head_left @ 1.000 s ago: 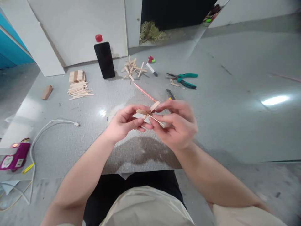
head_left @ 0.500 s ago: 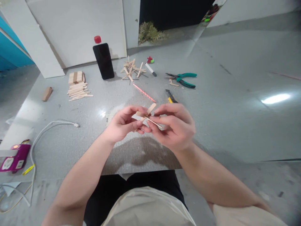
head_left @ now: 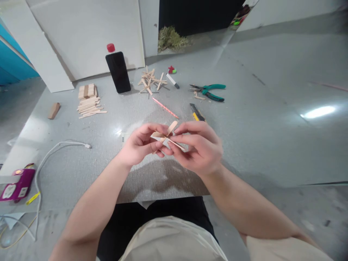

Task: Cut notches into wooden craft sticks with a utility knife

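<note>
Between my two hands, above the front of the grey table, is a small piece made of popsicle sticks that cross one another, with something white, like paper, at its left side. My left hand grips the left part, thumb in front and fingers behind. With thumb and fingertips, my right hand pinches a popsicle stick on the right side of the piece. My fingers cover much of the joints. Just beyond my hands lie a red-and-white patterned pencil and a yellow-and-black utility knife.
Stacked popsicle sticks lie at the left, a loose heap farther back. A black phone leans on a red-capped bottle. Green-handled pliers and a marker lie rightward; a white cable and purple box are left.
The view has shifted slightly. The stick piece has tilted a little in my hands, and more of the white part shows. Both hands keep their hold.
</note>
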A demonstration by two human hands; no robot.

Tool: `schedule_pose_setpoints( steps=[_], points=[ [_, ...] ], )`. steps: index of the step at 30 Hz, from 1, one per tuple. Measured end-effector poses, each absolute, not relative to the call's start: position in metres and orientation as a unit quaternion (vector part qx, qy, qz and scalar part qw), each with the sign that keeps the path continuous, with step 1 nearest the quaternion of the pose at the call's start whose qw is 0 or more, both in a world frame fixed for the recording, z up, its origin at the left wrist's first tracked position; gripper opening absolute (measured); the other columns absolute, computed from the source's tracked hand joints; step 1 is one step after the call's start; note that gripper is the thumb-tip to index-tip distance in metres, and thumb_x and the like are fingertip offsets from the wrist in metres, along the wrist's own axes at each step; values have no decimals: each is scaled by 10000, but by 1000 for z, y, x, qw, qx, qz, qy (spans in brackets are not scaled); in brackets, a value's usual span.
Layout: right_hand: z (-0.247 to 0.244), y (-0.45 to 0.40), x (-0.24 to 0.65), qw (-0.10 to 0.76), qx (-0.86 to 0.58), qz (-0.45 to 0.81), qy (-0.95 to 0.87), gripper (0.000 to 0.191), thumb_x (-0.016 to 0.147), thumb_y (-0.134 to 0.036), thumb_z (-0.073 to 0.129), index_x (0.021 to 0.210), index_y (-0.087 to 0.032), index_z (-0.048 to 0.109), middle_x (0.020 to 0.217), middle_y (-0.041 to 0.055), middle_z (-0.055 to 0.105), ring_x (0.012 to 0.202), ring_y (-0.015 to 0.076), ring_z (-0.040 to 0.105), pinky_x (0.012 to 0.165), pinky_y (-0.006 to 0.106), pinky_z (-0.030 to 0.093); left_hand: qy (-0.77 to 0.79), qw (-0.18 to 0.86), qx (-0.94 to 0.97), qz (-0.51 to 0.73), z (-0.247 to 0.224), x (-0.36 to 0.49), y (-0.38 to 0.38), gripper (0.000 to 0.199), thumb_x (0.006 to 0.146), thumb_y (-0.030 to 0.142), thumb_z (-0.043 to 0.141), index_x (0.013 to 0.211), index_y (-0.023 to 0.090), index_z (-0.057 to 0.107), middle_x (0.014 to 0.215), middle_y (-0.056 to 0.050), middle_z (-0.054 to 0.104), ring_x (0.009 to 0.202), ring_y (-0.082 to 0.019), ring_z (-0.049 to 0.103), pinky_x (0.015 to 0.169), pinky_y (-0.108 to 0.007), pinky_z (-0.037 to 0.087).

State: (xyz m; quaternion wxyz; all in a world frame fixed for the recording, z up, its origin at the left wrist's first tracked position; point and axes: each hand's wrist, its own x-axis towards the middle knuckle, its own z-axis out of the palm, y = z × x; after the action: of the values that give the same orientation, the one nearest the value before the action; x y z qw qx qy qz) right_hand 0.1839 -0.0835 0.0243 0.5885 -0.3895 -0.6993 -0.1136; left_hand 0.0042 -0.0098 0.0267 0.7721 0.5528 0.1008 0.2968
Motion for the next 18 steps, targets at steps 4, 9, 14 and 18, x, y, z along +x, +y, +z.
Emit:
schedule_pose_setpoints(
  steps=[4, 9, 14, 18],
  points=[
    [23, -84, 185, 587, -390, -121, -699, 201, 842, -153, 730, 1011, -245, 670, 1012, 46, 676, 816, 174, 698, 722, 340, 623, 101, 769, 558, 295, 25, 3, -9, 257, 892, 264, 769, 1088, 207, 612, 1122, -26, 687, 764, -121, 768, 605, -149, 609],
    [23, -81, 184, 601, -399, -110, -684, 291, 821, -227, 766, 1086, -256, 647, 1043, 68, 669, 881, 221, 691, 757, 396, 611, 95, 766, 562, 299, 21, 2, -8, 249, 915, 255, 742, 1129, 245, 614, 1165, -21, 694, 786, -116, 773, 618, -146, 616],
    [23, -78, 182, 593, -400, -45, -697, 343, 842, -314, 771, 1149, -256, 628, 1089, 86, 670, 986, 255, 686, 824, 428, 610, 97, 759, 564, 309, 17, 2, -9, 283, 890, 295, 772, 1117, 244, 611, 1304, -43, 649, 774, -108, 766, 616, -164, 631],
    [23, -78, 181, 600, -397, -42, -694, 379, 837, -290, 773, 1185, -263, 625, 1098, 79, 684, 1008, 255, 686, 853, 428, 606, 108, 755, 568, 308, 16, 2, -9, 373, 889, 315, 775, 1200, 252, 580, 1223, -60, 693, 783, -127, 767, 621, -172, 633]
  ],
)
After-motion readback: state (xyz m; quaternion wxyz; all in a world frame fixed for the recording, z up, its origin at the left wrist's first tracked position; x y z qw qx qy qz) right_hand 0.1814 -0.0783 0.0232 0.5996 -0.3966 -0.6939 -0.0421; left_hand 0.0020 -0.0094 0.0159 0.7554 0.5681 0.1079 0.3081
